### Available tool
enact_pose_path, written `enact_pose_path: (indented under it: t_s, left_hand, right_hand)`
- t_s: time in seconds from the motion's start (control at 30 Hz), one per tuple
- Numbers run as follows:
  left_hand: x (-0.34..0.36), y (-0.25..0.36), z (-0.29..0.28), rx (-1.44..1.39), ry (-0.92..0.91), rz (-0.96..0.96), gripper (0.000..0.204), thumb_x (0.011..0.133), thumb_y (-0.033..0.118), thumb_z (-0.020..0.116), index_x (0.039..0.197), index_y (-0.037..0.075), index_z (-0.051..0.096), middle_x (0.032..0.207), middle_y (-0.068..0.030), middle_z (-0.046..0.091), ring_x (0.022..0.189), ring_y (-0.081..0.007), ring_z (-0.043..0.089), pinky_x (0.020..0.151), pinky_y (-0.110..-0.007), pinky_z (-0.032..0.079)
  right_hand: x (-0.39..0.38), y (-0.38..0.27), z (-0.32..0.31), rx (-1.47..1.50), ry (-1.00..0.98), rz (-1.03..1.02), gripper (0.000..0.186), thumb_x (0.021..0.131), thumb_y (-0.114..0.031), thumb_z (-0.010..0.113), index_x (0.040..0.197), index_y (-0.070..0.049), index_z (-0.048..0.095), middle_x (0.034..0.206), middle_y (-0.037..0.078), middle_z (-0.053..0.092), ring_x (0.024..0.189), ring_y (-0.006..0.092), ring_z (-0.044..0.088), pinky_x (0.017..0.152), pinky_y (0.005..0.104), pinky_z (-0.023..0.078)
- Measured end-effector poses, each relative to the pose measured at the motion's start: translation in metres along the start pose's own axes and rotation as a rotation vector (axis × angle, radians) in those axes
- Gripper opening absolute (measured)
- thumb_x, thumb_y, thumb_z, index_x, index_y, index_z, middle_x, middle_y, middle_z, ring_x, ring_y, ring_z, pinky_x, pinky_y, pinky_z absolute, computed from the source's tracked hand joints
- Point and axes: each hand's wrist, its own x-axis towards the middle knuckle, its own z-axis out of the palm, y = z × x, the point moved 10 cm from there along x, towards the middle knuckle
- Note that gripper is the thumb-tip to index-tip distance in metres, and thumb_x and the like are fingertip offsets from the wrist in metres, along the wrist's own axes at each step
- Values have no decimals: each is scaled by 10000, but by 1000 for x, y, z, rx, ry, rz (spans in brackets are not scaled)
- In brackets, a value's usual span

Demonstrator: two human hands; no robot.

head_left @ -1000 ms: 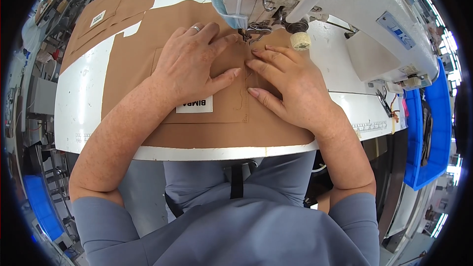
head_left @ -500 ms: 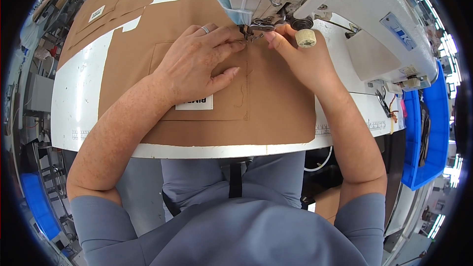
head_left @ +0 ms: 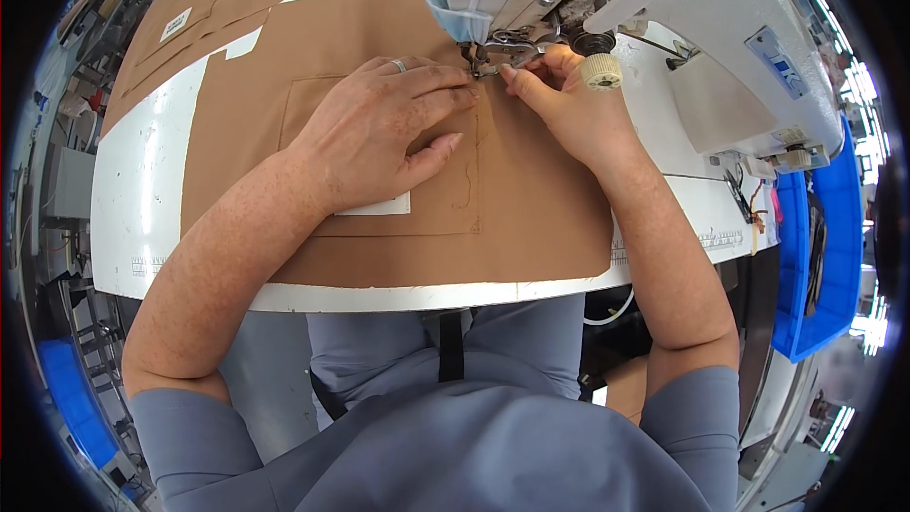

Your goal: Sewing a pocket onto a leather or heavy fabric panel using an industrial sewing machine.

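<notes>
Nearest the person, the front edge of the white tabletop [head_left: 137, 199] runs below the sewing machine [head_left: 730, 0], my landmark here. On it, a piece of brown cloth [head_left: 408, 261] lies flat, reaching from the near edge up under the machine's needle end. A white label [head_left: 384, 206] on the cloth shows partly, nearer the person than the machine (the forearm and hand cover the rest). The left hand [head_left: 374, 128] rests palm down on the cloth, left of the needle, its fingers side by side and the thumb apart. The right hand [head_left: 578, 114] is right beside the needle, thumb and fingertips at small metal parts; I can't tell whether they clamp anything. A blue bin [head_left: 839, 265] stands right of the machine. Farther off, left of the machine, lies another brown piece [head_left: 204, 33] with its own white label.
</notes>
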Motion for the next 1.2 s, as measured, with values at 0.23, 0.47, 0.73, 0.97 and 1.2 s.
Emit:
enact_pose_path:
  t_s: [0.23, 0.47, 0.73, 0.97, 1.2]
  left_hand:
    - [-2, -3, -2, 2, 35, -14, 403, 878, 180, 712, 1253, 35, 679, 1347, -111, 651, 1163, -328, 632, 1019, -456, 493]
    - [-4, -4, -5, -20, 71, 2, 400, 860, 188, 744, 1217, 16, 694, 1333, -104, 667, 1157, -327, 635, 1028, -445, 489]
    - [-3, -5, -3, -16, 65, -15, 392, 862, 189, 742, 1210, 15, 688, 1335, -101, 672, 1186, -315, 633, 1064, -446, 469]
    - [-2, -6, 0, 25, 40, -48, 399, 874, 222, 732, 1221, 33, 681, 1341, -100, 668, 1196, -321, 629, 1086, -451, 458]
    - [-3, 3, 1, 64, 35, -2, 389, 908, 263, 695, 1266, 110, 700, 1369, -94, 644, 1129, -339, 627, 1034, -451, 482]
  right_hand:
    - [-3, -9, 2, 106, 2, -71, 234, 902, -216, 782, 904, 17, 764, 740, 89, 734, 650, 154, 675, 603, 316, 536]
    - [-2, -5, -1, 200, 49, 16, 225, 890, -203, 797, 836, 8, 741, 712, 29, 709, 617, 89, 619, 573, 268, 497]
    - [-3, -12, -2, 60, 83, 21, 262, 872, -225, 781, 828, 19, 696, 700, 50, 698, 626, 115, 641, 588, 281, 522]
    - [-5, -10, 0, -55, 86, 45, 303, 883, -270, 756, 874, 25, 687, 751, 73, 714, 650, 157, 670, 619, 311, 550]
    - [0, -11, 2, -170, 78, -81, 377, 908, -356, 703, 886, 21, 693, 739, 102, 712, 673, 220, 696, 662, 349, 562]
